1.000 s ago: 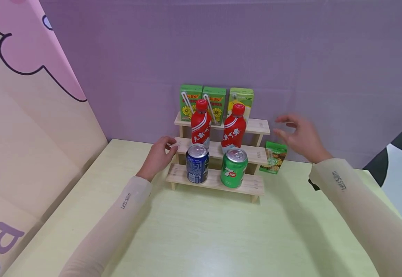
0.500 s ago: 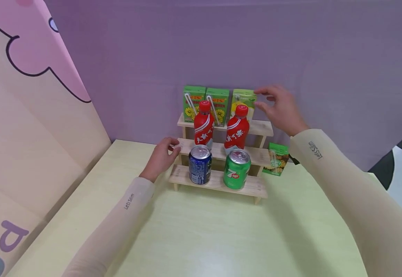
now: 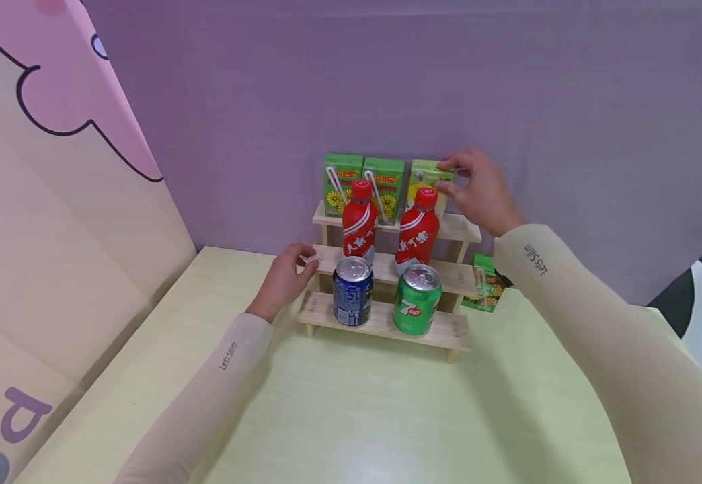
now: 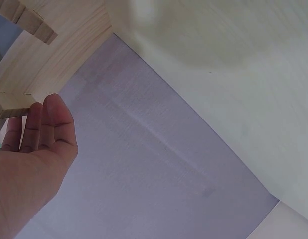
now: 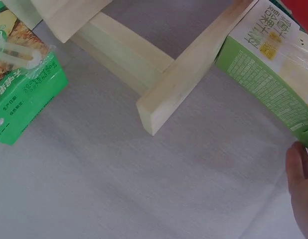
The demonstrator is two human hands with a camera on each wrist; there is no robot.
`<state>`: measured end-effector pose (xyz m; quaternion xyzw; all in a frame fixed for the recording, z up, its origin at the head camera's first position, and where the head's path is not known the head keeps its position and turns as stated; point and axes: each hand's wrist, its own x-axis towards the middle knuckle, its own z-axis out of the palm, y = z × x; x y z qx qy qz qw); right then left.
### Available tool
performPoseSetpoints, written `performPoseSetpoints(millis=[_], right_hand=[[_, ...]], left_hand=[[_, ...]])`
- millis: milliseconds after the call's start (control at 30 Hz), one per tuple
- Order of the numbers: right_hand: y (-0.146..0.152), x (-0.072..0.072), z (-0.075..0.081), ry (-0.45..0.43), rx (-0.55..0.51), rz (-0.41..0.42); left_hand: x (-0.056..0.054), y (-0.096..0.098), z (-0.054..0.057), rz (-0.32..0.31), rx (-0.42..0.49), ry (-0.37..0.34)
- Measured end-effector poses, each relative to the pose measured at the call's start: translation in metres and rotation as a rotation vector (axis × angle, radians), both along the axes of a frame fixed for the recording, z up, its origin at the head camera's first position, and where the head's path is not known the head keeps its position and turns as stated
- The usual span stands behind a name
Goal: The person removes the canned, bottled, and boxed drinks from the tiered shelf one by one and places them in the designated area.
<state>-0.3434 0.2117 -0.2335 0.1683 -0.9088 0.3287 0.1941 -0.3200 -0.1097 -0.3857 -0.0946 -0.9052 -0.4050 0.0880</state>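
A three-tier wooden display stand (image 3: pixel 381 329) stands against the purple backdrop. My left hand (image 3: pixel 281 279) holds the left end of its middle tier; in the left wrist view the fingers (image 4: pixel 57 117) lie at the board's end. On the top tier, my right hand (image 3: pixel 481 191) pinches the upper right corner of a light green juice box (image 3: pixel 421 176), thumb in front and fingers over the top. Its printed side shows in the right wrist view. Two darker green drink boxes (image 3: pixel 342 176) stand to its left. Two red cola bottles (image 3: pixel 419 235) occupy the middle tier, partly covering the boxes.
A blue can (image 3: pixel 352 296) and a green 7up can (image 3: pixel 416 306) stand on the lowest tier. Right of the stand, another green drink box (image 3: pixel 485 286) leans on the pale table (image 3: pixel 327 403). A decorated panel (image 3: pixel 54 235) borders the left side.
My right hand has moved left from beside the stand to the light green juice box and taken hold of its top corner. My left hand stays at the middle tier.
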Motion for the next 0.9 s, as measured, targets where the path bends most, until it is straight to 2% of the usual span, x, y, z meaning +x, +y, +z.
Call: performPoseSetpoints(millis=[200, 400, 700, 900], right_hand=[[0.001, 0.005, 0.0, 0.019, -0.049, 0.003], [0.014, 0.012, 0.0, 0.083, -0.094, -0.009], [0.06, 0.036, 0.008, 0.108, -0.055, -0.072], [0.096, 0.047, 0.001, 0.109, -0.024, -0.094]], left_hand=[[0.0, 0.001, 0.0, 0.005, 0.0, 0.0], [0.001, 0.0, -0.001, 0.001, 0.007, 0.017], [0.0, 0.0, -0.003, 0.006, 0.006, -0.005], [-0.001, 0.0, -0.004, 0.002, 0.008, 0.001]])
